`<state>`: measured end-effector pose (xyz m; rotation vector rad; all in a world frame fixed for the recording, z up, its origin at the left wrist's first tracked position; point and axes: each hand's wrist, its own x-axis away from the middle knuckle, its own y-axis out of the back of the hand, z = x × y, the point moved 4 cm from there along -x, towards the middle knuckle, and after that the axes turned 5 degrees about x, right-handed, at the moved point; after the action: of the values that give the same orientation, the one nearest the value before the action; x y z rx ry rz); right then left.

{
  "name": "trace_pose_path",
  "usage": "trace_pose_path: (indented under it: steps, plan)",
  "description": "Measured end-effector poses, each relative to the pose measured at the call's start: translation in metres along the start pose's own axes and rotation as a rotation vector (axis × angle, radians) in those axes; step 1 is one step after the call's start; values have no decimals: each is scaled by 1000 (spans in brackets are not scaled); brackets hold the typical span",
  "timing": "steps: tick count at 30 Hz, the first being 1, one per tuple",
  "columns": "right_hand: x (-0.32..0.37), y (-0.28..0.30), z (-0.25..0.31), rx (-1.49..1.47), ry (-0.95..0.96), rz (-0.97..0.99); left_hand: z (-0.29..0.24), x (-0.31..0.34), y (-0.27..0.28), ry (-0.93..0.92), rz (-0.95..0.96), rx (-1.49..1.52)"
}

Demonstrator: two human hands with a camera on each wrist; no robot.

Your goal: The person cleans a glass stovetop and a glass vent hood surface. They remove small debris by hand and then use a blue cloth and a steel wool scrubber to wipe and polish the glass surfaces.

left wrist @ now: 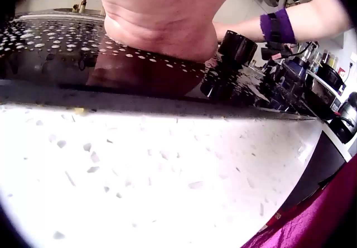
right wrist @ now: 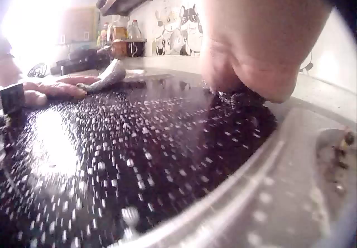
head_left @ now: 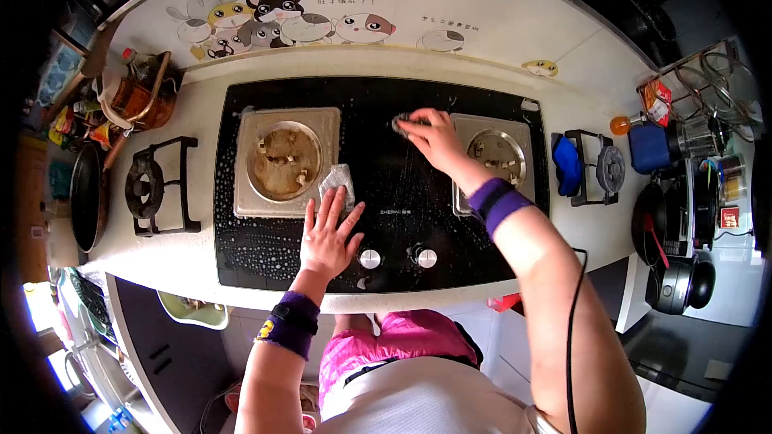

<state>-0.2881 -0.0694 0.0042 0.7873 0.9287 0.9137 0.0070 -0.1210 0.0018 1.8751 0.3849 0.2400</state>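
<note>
My right hand [head_left: 439, 141] grips a dark steel wool scrubber [head_left: 400, 123] against the black glass cooktop [head_left: 386, 169], between the two burners and toward the back. In the right wrist view the scrubber [right wrist: 240, 98] shows under the fingers, mostly hidden by the hand. My left hand [head_left: 326, 235] lies flat with its fingers spread on the glass at the front. Its fingertips rest on a crumpled grey cloth [head_left: 338, 179] beside the left burner tray [head_left: 330, 124]. Soapy droplets cover much of the glass, as the right wrist view shows closely.
Two knobs [head_left: 370, 259] sit at the cooktop's front. The right burner tray [head_left: 515, 133] lies beside my right forearm. Pan supports [head_left: 193, 193] stand on the counter at both sides, a blue cloth [head_left: 566, 165] by the right one. A frying pan [head_left: 87, 197] stands far left.
</note>
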Motion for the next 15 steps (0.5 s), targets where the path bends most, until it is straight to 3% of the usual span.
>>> trace_pose_path:
  steps: [2,3,6,9,10,13,15]
  plan:
    - [-11,-13,16,39,-10,-64,0,-1,1,5,-2,8]
    - [-3,-17,42,148,29,62,0,-1,0,4,3,18]
    - [59,-27,81,31,253,347,-1,-2,1,-10,-14,41]
    - [67,-8,70,86,339,488,0,-3,1,17,-6,47]
    - [50,-6,65,226,299,502,1,-3,1,21,1,49]
    - [-19,-19,37,379,161,154,1,-4,3,17,9,55]
    - [-39,-34,48,305,109,88,2,-4,2,24,12,51]
